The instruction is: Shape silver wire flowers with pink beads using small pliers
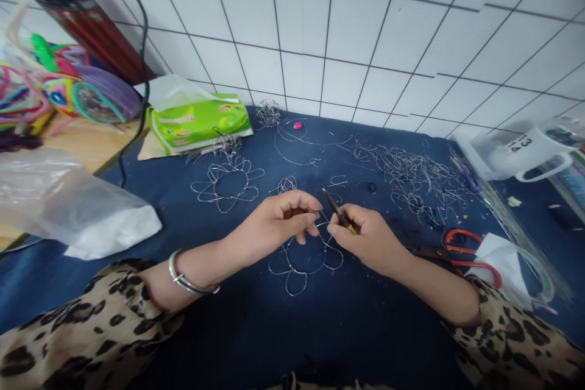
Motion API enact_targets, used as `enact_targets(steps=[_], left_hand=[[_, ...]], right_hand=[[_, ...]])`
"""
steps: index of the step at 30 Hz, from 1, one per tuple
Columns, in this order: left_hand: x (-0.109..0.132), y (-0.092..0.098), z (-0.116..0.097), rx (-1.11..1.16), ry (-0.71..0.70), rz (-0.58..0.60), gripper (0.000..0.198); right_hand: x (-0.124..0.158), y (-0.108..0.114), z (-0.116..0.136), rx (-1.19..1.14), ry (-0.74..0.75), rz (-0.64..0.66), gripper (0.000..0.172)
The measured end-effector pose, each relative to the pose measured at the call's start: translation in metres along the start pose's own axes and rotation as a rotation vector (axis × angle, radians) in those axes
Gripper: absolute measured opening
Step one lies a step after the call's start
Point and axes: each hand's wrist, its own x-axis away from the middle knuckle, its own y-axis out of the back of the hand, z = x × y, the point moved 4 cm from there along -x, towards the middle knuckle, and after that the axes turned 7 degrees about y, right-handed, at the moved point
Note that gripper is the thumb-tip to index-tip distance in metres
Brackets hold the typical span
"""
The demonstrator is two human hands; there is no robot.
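My left hand pinches the upper part of a wire flower, a ring of thin silvery wire with loops and small pink beads. The lower loops hang over the dark blue cloth. To its right, my right hand is closed around pliers with dark jaws and a bit of yellow on the handle. The jaws point up and left, apart from the fingers of my left hand. A second wire flower lies flat on the cloth to the left, and a small coil of wire sits just behind my left hand.
Loose wire scraps spread over the right back. Red-handled scissors lie beside my right forearm. A green tissue pack, a plastic bag and a red flask are at left; a white measuring jug stands at right.
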Motion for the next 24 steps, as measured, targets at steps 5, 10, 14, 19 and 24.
enact_targets(steps=[5,10,14,19,24], left_hand=[[0.005,-0.002,-0.005,-0.092,-0.023,-0.049,0.016],[0.009,-0.003,-0.011,-0.22,-0.062,-0.095,0.015],[0.011,-0.004,-0.014,-0.326,-0.067,-0.131,0.016],[0.01,-0.003,-0.012,-0.32,-0.038,-0.125,0.018],[0.008,-0.002,-0.006,-0.299,-0.074,-0.111,0.018]], right_hand=[[0.0,-0.004,0.002,0.063,0.013,0.01,0.011],[-0.001,-0.006,0.006,0.154,0.046,0.007,0.012],[-0.001,-0.009,0.006,0.155,0.047,0.02,0.011],[0.0,-0.013,0.005,0.16,0.044,0.031,0.011],[0.0,-0.013,0.003,0.137,0.051,0.024,0.01]])
